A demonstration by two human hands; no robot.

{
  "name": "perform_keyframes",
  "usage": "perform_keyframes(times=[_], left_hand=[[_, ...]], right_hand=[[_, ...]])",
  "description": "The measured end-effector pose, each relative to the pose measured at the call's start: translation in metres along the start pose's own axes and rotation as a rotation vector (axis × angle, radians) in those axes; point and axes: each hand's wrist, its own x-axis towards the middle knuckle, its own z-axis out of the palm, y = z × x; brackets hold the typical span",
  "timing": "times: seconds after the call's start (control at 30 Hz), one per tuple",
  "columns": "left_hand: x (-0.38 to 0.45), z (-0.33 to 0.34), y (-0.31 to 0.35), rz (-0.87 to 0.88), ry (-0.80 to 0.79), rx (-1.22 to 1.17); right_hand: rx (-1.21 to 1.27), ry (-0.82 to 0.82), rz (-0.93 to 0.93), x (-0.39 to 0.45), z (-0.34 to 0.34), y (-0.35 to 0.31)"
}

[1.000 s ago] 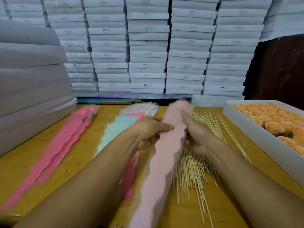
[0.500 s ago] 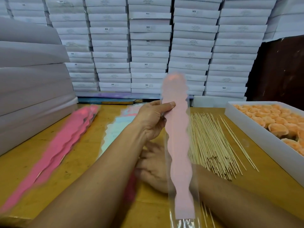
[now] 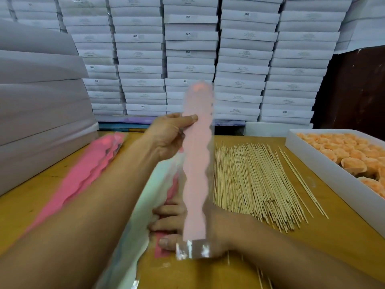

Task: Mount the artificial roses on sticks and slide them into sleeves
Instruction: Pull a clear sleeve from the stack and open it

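Note:
My left hand pinches a pale pink wavy-edged sleeve near its upper part and holds it upright above the table. An orange rose shows blurred through the sleeve's top. The clear lower end of the sleeve hangs in front of my right hand. That hand lies low on the table, its fingers stretched left over a pile of mint and red sleeves; its thumb is hidden. A broad pile of wooden sticks lies just to the right.
A white box with several orange roses stands at the right. Loose deep-pink sleeves lie at the left. Stacked white boxes wall off the back, and grey stacks rise at the left.
The pink sleeve went from lying slanted between both hands to upright in my left hand. My right hand let go and dropped to the sleeve pile below.

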Motion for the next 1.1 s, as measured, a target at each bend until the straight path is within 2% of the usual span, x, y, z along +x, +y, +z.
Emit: perform_keyframes(times=[0.13,0.2,0.37,0.5,0.97,1.1], left_hand=[[0.006,-0.056,0.029,0.077,0.111,0.175],[0.008,-0.091,0.036,0.078,0.157,0.285],[0.004,-0.172,0.036,-0.018,0.255,0.527],[-0.002,-0.216,0.031,-0.107,0.288,0.670],[-0.008,-0.269,0.017,-0.257,0.500,1.113],[-0.002,-0.272,0.013,-0.210,0.570,1.278]], right_hand=[[-0.156,0.073,-0.016,0.010,0.010,0.011],[-0.076,0.181,-0.009,0.014,0.009,0.016],[0.120,0.570,0.091,0.005,-0.008,0.037],[0.204,0.716,0.209,-0.006,-0.020,0.055],[0.269,0.507,0.321,-0.004,-0.015,0.063],[0.257,0.487,0.336,-0.004,-0.016,0.063]])
